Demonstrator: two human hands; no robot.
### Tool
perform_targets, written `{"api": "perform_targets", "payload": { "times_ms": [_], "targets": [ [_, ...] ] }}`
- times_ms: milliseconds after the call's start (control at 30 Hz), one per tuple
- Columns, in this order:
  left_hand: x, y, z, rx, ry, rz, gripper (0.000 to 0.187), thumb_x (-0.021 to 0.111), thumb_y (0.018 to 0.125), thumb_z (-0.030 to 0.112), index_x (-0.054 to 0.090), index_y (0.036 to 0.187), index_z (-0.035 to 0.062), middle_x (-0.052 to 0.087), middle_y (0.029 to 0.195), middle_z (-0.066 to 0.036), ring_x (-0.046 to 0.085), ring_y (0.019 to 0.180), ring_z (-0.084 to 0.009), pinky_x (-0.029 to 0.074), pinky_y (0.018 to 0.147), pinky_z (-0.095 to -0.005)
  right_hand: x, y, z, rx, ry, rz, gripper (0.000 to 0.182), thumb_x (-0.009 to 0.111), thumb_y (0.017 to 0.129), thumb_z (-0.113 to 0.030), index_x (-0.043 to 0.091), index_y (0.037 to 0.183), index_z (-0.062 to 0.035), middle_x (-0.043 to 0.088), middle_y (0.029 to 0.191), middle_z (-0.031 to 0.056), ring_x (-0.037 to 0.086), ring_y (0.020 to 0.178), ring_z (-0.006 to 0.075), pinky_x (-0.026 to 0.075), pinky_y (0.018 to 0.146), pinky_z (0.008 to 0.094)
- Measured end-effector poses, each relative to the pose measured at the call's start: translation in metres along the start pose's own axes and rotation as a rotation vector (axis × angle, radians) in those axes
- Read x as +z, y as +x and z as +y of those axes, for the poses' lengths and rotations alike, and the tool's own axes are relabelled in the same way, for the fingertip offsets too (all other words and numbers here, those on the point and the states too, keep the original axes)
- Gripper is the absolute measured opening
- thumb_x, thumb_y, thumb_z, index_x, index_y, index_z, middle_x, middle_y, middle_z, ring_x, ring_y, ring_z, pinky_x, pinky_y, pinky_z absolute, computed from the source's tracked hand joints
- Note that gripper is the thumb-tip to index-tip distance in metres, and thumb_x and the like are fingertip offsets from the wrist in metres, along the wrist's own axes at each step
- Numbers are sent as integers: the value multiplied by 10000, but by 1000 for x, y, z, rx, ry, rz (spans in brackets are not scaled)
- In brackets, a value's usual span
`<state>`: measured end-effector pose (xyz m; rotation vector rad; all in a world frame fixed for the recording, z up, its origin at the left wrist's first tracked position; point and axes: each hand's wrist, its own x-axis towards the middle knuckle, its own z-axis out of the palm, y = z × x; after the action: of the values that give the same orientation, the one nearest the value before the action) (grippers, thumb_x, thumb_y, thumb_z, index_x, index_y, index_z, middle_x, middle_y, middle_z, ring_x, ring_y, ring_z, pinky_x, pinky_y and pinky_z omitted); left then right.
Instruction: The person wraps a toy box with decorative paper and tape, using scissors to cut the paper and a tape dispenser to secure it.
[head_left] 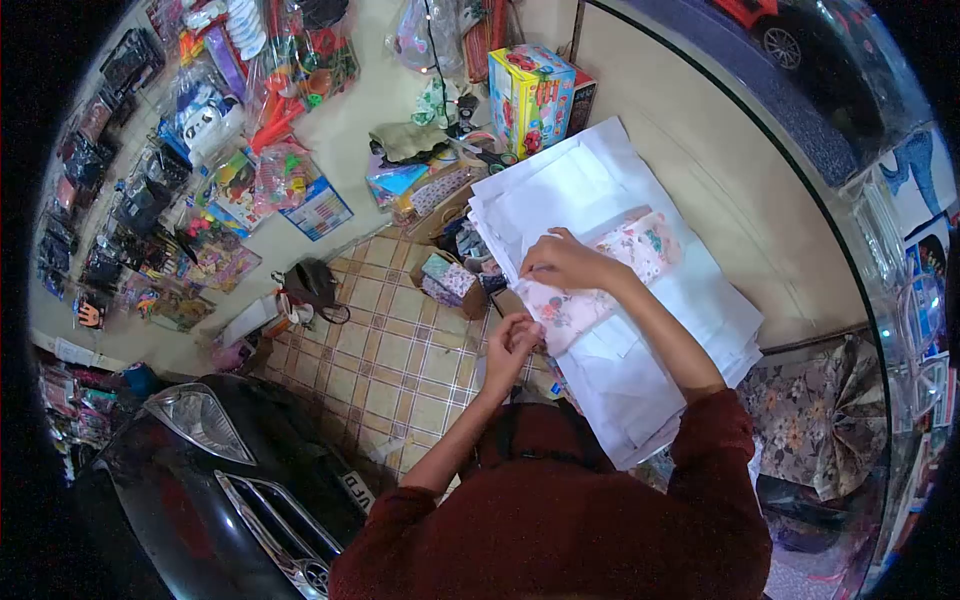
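Observation:
A pale pink floral-printed piece [573, 312], like folded cloth or wrapping, lies flat across a stack of large white paper sheets [650, 380]. My left hand [511, 348] is at its near left corner, with thumb and fingers curled together against the edge. Over the left part of the floral piece rests my right hand [572, 264], its fingers bent and drawn together. A small dark thing shows at those fingertips, too small to name. The right forearm crosses above the floral piece and hides some of it.
Beyond the sheets stand a colourful box [528, 105] and scissors [492, 156]. A carton of folded patterned cloths [447, 280] sits left of the stack. A black car front [230, 480] fills the lower left. Packaged goods [290, 90] hang on the wall; a glass edge [800, 180] curves right.

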<state>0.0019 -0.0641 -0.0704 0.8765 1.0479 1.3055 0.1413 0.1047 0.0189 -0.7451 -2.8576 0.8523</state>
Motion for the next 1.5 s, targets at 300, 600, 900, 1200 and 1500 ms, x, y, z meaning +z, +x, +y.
{"api": "perform_targets", "payload": {
  "times_ms": [300,600,900,1200,1500],
  "targets": [
    [-27,5,41,-103,361,-746,273,555,942,153,558,1182,23,645,1071,-82,627,917,-170,487,837,-300,16,-71,-60,266,-117,230,546,684,807,-352,506,1280,-146,369,1410,180,285,1363,337,125,1097,625],
    [-14,94,93,287,727,-550,313,522,960,203,575,1217,33,654,1093,-104,607,1016,-169,442,910,-312,62,-129,-67,557,186,698,991,736,799,-321,84,1477,-9,101,1508,272,49,1420,412,138,1144,470],
    [-3,95,35,68,505,-657,571,426,1002,373,380,1376,-56,456,1377,-164,408,1280,-203,283,1082,-302,66,-108,-51,732,963,1184,910,715,836,-180,87,1458,36,266,1447,226,319,1333,279,329,1073,374],
    [-9,105,26,115,333,-715,537,301,1027,400,407,1347,-18,449,1364,-127,404,1269,-207,281,1078,-324,46,-90,-48,584,1114,1291,848,763,769,-77,193,1396,-99,514,1212,191,536,1132,254,490,927,397],
    [-49,129,35,533,456,430,679,604,917,357,312,1397,-24,290,1460,-180,403,1263,-262,301,1066,-370,-14,-100,-34,381,1455,1084,542,653,828,-227,450,1260,31,587,1153,154,613,1012,229,510,887,348]
  ]
}}
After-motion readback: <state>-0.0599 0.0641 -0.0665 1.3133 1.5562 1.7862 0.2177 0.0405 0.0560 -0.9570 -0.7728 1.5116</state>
